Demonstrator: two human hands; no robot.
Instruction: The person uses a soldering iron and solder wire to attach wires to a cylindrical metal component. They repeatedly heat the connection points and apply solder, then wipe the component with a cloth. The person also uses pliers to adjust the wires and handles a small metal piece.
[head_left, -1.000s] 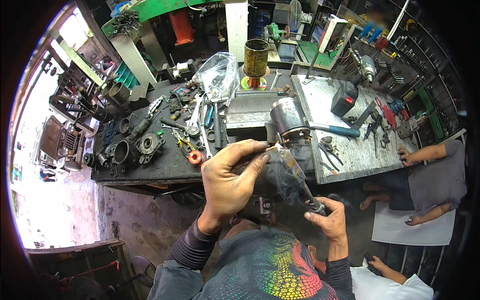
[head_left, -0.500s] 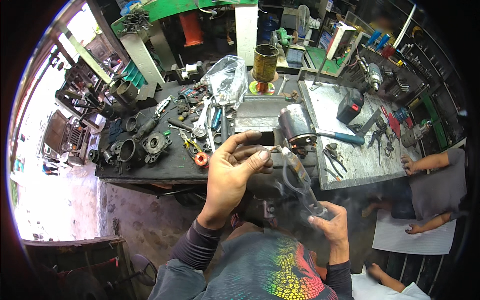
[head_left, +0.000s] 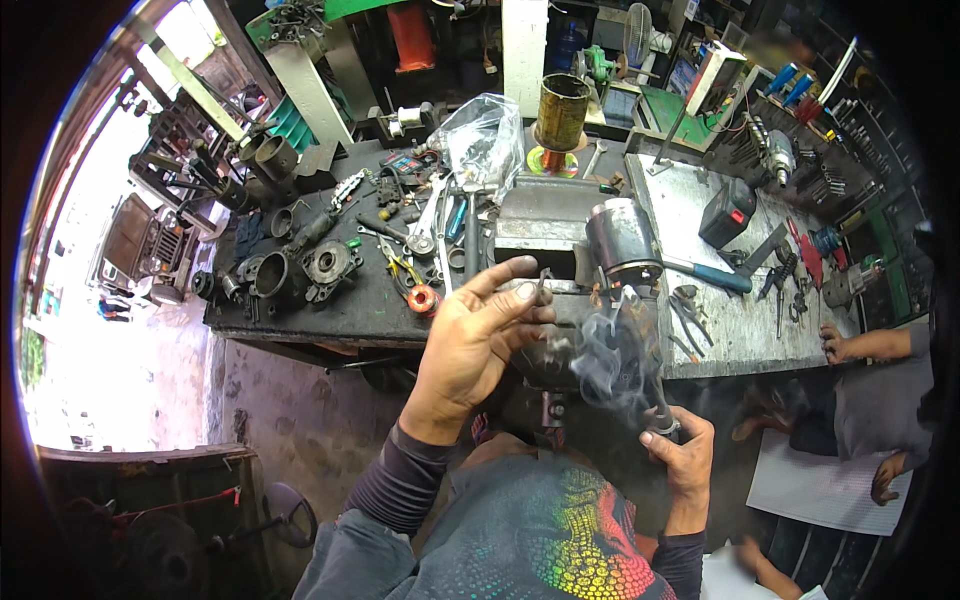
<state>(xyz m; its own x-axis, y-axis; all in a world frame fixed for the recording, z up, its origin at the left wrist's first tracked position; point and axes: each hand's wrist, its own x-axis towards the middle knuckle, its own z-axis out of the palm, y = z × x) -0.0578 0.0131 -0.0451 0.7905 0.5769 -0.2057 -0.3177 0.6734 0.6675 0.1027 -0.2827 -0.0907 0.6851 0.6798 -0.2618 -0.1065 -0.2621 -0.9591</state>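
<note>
My left hand (head_left: pixel 480 335) is raised in front of the vise, thumb and index finger pinching a small dark piece (head_left: pixel 545 283) too small to name. My right hand (head_left: pixel 682 452), lower and to the right, is closed around the handle of a soldering iron (head_left: pixel 655 388). The iron points up and away from me, partly veiled by white smoke (head_left: pixel 605 365). Just beyond its tip, a shiny cylindrical motor housing (head_left: pixel 622 238) lies at the vise (head_left: pixel 545 225), with copper-coloured parts (head_left: pixel 598 292) at its near end.
A blue-handled hammer (head_left: pixel 705 272) and pliers (head_left: pixel 690 318) lie on the pale board (head_left: pixel 770 335) at right. Wrenches (head_left: pixel 432 220), a plastic bag (head_left: pixel 485 140) and dark metal castings (head_left: pixel 328 268) crowd the bench's left. A co-worker's hand (head_left: pixel 834 343) rests at the board's right edge.
My left hand's pinched piece has come away from the iron's tip and turned upright. The iron's tip has shifted right, nearer the motor housing, and the smoke has thickened. The view has shifted slightly.
</note>
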